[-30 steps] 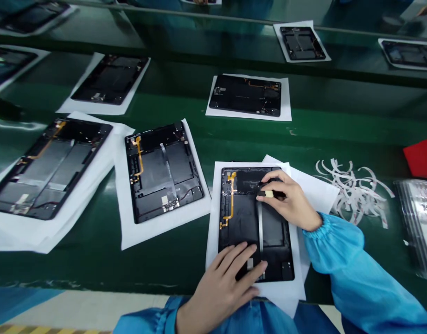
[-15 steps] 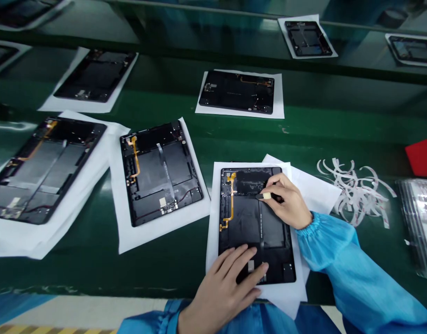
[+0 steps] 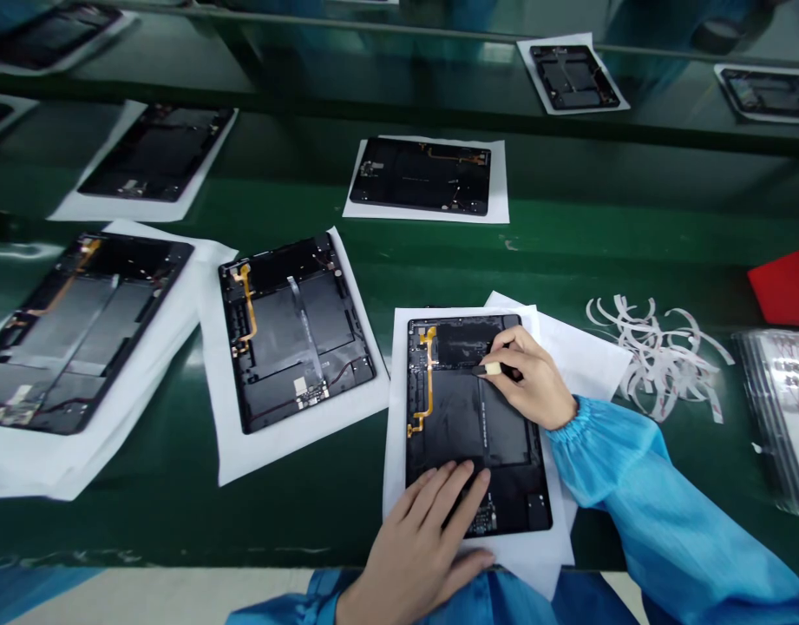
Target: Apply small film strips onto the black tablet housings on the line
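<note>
An opened black tablet body (image 3: 468,417) with an orange flex cable lies on white paper (image 3: 399,451) at the near edge of the green belt. My left hand (image 3: 425,538) rests flat on its lower end, fingers stretched out. My right hand (image 3: 526,378) is closed in a pinch on a small dark tool with a pale tip (image 3: 488,370), pressed against the upper middle of the tablet body. Both arms wear blue sleeves.
Two more opened tablets (image 3: 295,325) (image 3: 74,330) lie on paper to the left, others (image 3: 422,175) farther back. A heap of white peeled strips (image 3: 659,356), a red object (image 3: 786,291) and a stack of clear sheets (image 3: 780,408) are at the right.
My right hand has slid its tool slightly down and left on the tablet. My left hand stays flat on the lower end. The view has shifted a little.
</note>
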`<state>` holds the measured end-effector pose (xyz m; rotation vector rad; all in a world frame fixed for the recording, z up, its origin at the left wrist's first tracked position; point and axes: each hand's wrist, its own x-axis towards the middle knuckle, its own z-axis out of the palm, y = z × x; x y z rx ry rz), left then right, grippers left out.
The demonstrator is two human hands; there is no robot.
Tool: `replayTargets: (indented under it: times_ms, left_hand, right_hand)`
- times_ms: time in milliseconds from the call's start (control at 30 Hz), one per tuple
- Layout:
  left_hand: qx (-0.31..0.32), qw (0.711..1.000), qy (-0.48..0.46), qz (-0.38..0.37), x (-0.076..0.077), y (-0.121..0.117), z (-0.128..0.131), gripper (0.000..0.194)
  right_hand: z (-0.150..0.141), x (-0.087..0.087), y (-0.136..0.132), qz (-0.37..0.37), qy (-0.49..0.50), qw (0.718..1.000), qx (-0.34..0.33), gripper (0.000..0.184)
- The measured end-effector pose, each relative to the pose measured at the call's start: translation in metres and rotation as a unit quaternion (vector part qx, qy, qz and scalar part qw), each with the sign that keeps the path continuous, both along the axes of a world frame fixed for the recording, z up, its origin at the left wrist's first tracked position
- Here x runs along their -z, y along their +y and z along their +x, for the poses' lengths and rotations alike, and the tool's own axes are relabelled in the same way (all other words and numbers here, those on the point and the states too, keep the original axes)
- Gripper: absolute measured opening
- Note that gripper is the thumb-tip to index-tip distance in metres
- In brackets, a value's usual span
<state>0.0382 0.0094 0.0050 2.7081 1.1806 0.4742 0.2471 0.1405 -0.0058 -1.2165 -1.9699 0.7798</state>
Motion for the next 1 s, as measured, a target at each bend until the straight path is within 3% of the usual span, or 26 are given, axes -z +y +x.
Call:
replayTargets:
  times_ms: [167,1000]
  left_hand:
    - [-0.009,1.0,0.014,-0.011,0.0001,0.0011,0.0031,0.064]
    - [-0.013,1.0,0.004,-0.017,0.0022,0.0007,0.003,0.051]
  right_hand:
    - [0.0003,-0.0002,0.0002,0.003,0.012,1.0,0.002,0.013]
    - [-0.0017,-0.0027,-0.0008,0.012,-0.015,1.0,0.006,0.015]
